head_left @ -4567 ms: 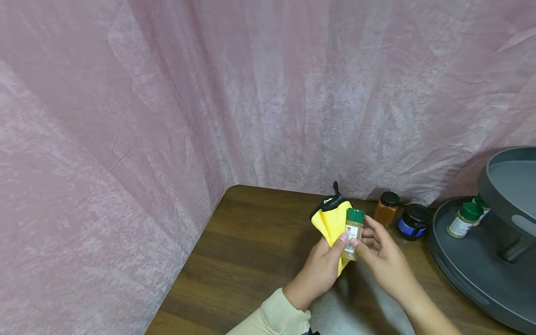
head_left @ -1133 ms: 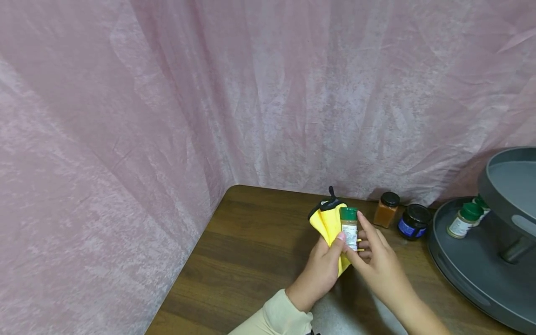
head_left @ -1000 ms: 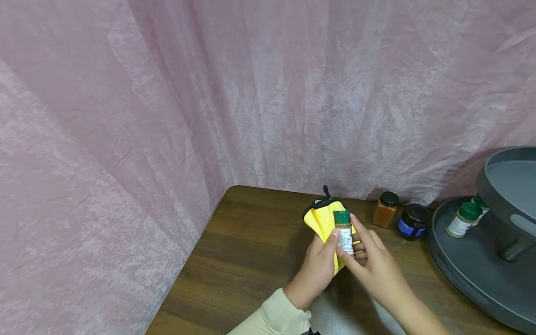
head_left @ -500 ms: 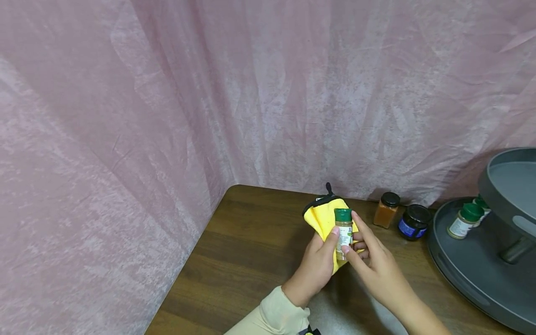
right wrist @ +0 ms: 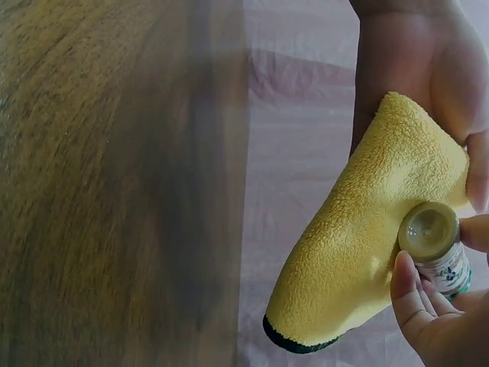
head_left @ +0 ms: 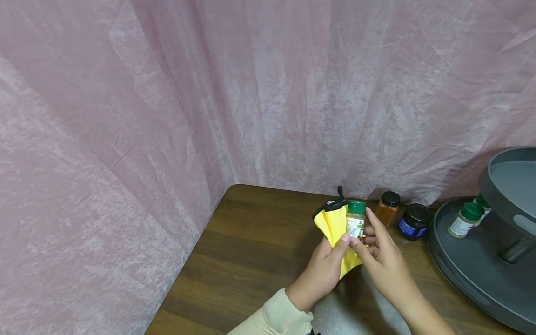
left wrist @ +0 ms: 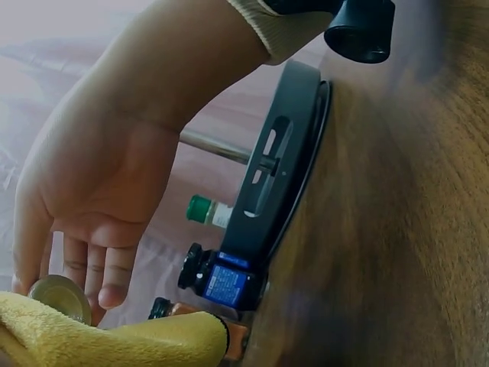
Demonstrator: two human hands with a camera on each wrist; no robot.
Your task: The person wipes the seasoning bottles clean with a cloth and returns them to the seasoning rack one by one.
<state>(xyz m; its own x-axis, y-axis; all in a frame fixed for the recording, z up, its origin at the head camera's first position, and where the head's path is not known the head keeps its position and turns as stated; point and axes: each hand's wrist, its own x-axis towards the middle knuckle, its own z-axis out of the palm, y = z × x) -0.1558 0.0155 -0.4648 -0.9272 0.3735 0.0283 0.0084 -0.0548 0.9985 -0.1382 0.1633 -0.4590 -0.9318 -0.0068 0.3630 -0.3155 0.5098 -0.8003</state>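
Note:
My left hand (head_left: 319,275) grips a yellow cloth (head_left: 331,223) with black trim and a loop, thumb laid against the jar. The cloth lies behind and along the left side of a small spice jar (head_left: 355,225) with a green cap and white label. My right hand (head_left: 388,267) pinches that jar between thumb and fingers, forefinger up beside the cap. The jar is held nearly upright above the table. In the right wrist view, the round clear base of the jar (right wrist: 428,231) shows against the fluffy cloth (right wrist: 351,229). The left fingers are hidden behind the cloth.
An amber jar (head_left: 386,214) and a dark jar with a blue label (head_left: 412,228) stand near the back curtain. Right of them is a grey two-tier round tray (head_left: 445,272) with two green-capped jars (head_left: 461,222) on its lower tier. The wooden table (head_left: 234,251) extends left.
Both hands, the cloth and the spice jar have shifted right and slightly up over the last half second. The jar has turned in the grip, so its label faces differently than before.

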